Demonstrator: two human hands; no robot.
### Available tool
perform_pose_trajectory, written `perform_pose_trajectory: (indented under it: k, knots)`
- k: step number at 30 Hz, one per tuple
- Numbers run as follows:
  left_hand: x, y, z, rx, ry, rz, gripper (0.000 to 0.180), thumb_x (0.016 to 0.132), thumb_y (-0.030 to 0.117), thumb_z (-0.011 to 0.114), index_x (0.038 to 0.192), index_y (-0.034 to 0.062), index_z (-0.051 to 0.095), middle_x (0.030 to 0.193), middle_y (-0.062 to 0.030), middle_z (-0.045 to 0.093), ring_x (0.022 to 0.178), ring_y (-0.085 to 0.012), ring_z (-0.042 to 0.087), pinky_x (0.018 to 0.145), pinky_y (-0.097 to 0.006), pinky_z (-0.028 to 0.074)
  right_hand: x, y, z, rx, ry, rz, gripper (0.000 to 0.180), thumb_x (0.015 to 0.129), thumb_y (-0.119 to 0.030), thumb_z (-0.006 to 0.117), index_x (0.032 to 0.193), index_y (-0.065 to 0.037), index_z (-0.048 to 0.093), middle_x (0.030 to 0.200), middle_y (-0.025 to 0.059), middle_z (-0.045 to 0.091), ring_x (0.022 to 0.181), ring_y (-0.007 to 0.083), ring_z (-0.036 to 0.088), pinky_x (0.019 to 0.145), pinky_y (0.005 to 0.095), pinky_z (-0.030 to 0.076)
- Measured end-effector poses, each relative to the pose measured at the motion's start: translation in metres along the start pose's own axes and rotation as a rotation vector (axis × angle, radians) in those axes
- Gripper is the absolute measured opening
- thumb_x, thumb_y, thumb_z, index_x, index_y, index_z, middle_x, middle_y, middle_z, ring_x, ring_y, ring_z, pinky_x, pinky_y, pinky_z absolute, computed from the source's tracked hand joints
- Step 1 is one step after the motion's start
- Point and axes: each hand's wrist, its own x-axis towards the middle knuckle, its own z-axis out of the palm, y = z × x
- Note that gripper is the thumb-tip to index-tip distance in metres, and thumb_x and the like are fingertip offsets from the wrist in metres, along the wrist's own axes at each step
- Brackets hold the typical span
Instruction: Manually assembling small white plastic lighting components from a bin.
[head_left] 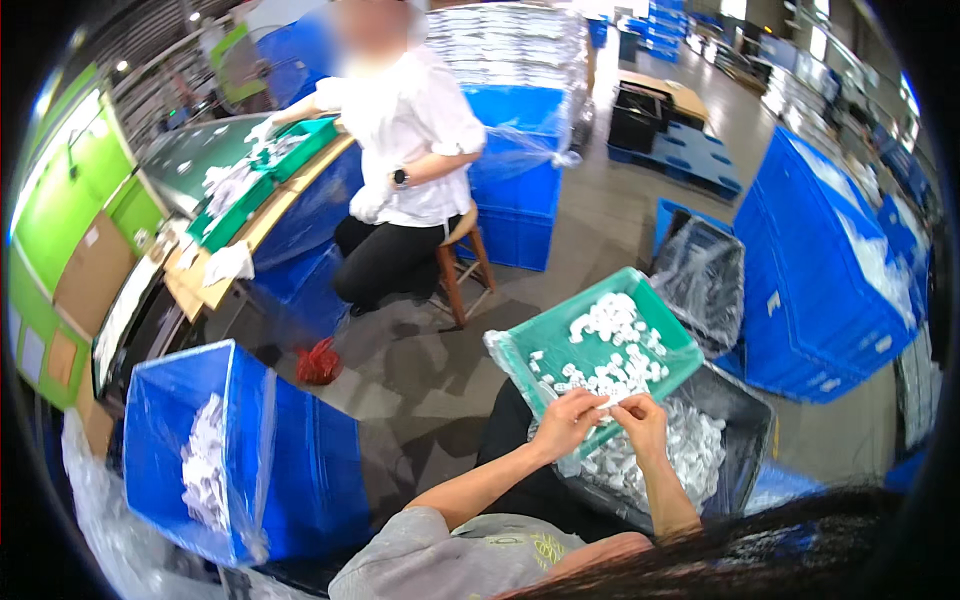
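Note:
My left hand (566, 424) and my right hand (642, 420) meet over the near edge of a green tray (555, 347). Their fingertips are pinched together around a small white piece (606, 402), largely covered by the fingers. Many loose white pieces (612, 318) of similar look lie scattered and heaped in the tray. Beneath it, partly hidden, is a black bin (752, 408) filled with whitish pieces (690, 452); their exact kind is too small to tell.
A blue crate (310, 455) with white pieces stands at left. Large blue crates (800, 270) and a plastic-lined black basket (700, 270) are at right. Across from me, a person in white (415, 130) sits on a wooden stool (462, 265) beside a workbench (270, 225). A red bag (318, 361) lies on the floor.

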Motion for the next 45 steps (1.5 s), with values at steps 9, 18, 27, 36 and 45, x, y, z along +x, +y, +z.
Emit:
perform_pose_trajectory:
  k: [9, 18, 27, 36, 45]
  knots:
    - [-0.003, 0.006, -0.007, 0.101, -0.136, 0.041, 0.024, 0.077, 0.006, 0.063, 0.101, 0.0061, 0.062, 0.082, -0.0089, 0.057, 0.070, -0.0217, 0.058, 0.060, -0.031, 0.046, 0.001, -0.014, -0.015, -0.168, -0.305, -0.047, 0.022, 0.077, 0.002, 0.058, 0.099, 0.005, 0.057, 0.078, 0.0100, 0.064, 0.069, 0.0138, 0.062, 0.060, 0.0248, 0.049]
    - [0.003, -0.013, 0.012, 0.385, 0.075, 0.107, 0.022, 0.066, -0.004, 0.058, 0.086, 0.0048, 0.062, 0.073, -0.0094, 0.054, 0.066, -0.0279, 0.056, 0.056, -0.035, 0.046, 0.005, 0.002, 0.003, -0.704, 0.058, -0.523, 0.008, 0.069, 0.002, 0.062, 0.076, 0.001, 0.060, 0.059, 0.0128, 0.059, 0.051, 0.0187, 0.058, 0.048, 0.0297, 0.042]
    - [-0.003, -0.007, 0.019, 0.242, 0.072, 0.097, 0.015, 0.067, -0.002, 0.058, 0.080, 0.0041, 0.059, 0.074, -0.0111, 0.054, 0.065, -0.0309, 0.057, 0.056, -0.039, 0.046, -0.004, 0.000, -0.015, -0.315, -0.077, -0.238, 0.011, 0.072, 0.003, 0.059, 0.083, 0.003, 0.059, 0.064, 0.0137, 0.060, 0.049, 0.0147, 0.057, 0.047, 0.0267, 0.042]
    - [0.009, 0.003, 0.018, 0.096, -0.254, 0.051, 0.037, 0.073, 0.011, 0.067, 0.108, 0.0110, 0.058, 0.081, -0.0080, 0.058, 0.069, -0.0210, 0.061, 0.061, -0.031, 0.048, -0.051, 0.009, -0.103, -0.531, -0.049, -0.098, 0.014, 0.074, 0.003, 0.058, 0.087, -0.001, 0.061, 0.071, 0.0114, 0.061, 0.056, 0.0164, 0.060, 0.054, 0.0262, 0.046]
    - [0.031, -0.049, -0.045, -0.053, 0.350, -0.250, 0.016, 0.081, 0.003, 0.058, 0.096, -0.0010, 0.062, 0.081, -0.0050, 0.058, 0.070, -0.0085, 0.056, 0.059, -0.020, 0.045, -0.014, -0.019, -0.079, -0.731, -0.135, -0.212, 0.018, 0.072, -0.001, 0.060, 0.091, -0.004, 0.062, 0.080, 0.0101, 0.060, 0.071, 0.0231, 0.059, 0.065, 0.0292, 0.045]
